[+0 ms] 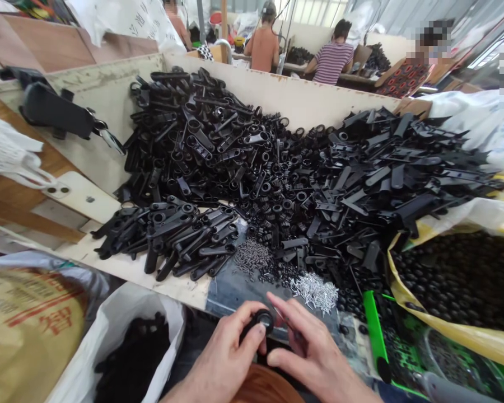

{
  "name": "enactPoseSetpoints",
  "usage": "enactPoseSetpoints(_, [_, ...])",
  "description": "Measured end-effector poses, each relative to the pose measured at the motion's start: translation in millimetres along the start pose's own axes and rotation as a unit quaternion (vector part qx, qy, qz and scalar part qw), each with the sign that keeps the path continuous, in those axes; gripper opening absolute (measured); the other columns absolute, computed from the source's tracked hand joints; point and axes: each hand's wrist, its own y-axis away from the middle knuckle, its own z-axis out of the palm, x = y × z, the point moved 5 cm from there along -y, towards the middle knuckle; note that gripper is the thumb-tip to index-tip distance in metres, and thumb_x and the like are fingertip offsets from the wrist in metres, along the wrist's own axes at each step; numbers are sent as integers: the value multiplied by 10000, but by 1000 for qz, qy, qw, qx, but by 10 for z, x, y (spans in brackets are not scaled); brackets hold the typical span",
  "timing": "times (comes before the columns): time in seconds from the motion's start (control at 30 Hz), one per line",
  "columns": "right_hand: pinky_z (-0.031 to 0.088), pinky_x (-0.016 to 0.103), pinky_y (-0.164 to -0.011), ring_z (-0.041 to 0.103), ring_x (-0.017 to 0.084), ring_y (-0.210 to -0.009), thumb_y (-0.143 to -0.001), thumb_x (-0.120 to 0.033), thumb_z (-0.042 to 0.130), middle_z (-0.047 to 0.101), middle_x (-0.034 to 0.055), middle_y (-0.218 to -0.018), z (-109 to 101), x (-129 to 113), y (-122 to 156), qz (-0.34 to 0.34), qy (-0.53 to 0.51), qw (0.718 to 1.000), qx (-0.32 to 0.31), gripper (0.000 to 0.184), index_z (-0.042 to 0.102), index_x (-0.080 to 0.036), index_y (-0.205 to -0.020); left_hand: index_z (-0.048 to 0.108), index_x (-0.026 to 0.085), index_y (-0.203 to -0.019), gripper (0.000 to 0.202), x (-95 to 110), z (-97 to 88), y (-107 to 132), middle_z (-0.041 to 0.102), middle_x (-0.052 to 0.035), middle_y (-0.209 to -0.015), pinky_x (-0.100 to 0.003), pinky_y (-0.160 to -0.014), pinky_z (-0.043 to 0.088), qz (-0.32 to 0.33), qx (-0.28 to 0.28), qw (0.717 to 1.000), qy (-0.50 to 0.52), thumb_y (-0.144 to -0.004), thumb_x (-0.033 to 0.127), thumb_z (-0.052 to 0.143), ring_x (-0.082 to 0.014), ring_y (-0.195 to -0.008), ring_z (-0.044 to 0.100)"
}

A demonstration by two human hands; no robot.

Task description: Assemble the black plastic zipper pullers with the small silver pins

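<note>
My left hand (235, 341) is closed around a black plastic part with a round end (262, 319), thumb on its near side. Close beside it on the right is my right hand (304, 336), its index finger stretched forward and its thumb held apart; I see nothing gripped in it, though its curled fingers are partly hidden. Just beyond the hands, on a dark mat (227, 294), lie a pile of small silver pins (315, 292) and a heap of small dark grey metal pieces (252, 256). A row of long black handle-like parts (172, 235) lies to the left.
A large heap of black ring-ended parts (193, 134) and flat black pieces (378, 173) fills the walled bench. At right are a yellow-edged sack of black beads (466, 280) and a green basket (374, 324). A phone (86, 196) and a white sack (109, 313) are left. Several people sit behind.
</note>
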Motion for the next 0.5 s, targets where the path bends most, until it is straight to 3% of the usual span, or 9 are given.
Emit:
enactPoseSetpoints(0.17, [595,315,-816,727,242,-868,-931,-449,662,774,72,-961,365,139,67,82,-146,986,10,307,779,-244,-1128,652,258,-1277,338,-85,-57,144,729,-31,-922,-257,-821,492,44,-49,998,-21,-981,326,504,-193,-871,649])
enactPoseSetpoints(0.33, [554,343,-932,727,258,-992,-983,-455,602,783,92,-1064,646,206,-47,91,-199,975,33,336,774,-235,-1170,584,190,-1357,433,-363,-77,130,649,3,-710,-239,-629,475,5,5,1000,-28,-1034,420,410,-156,-644,587])
enactPoseSetpoints(0.4, [539,357,-956,720,260,-1007,-975,-458,622,781,93,-1082,664,216,-92,83,-191,978,28,339,771,-240,-1188,570,193,-1370,419,-391,-102,119,681,-13,-754,-253,-692,513,22,25,996,-87,-1040,386,400,-170,-697,638])
enactPoseSetpoints(0.5, [565,356,-872,723,247,-905,-954,-528,635,786,84,-994,665,252,-149,110,-229,967,23,419,752,-226,-1219,576,215,-1375,405,-337,-148,112,754,-91,-1004,-337,-903,546,98,56,972,-207,-1033,284,371,-232,-964,709])
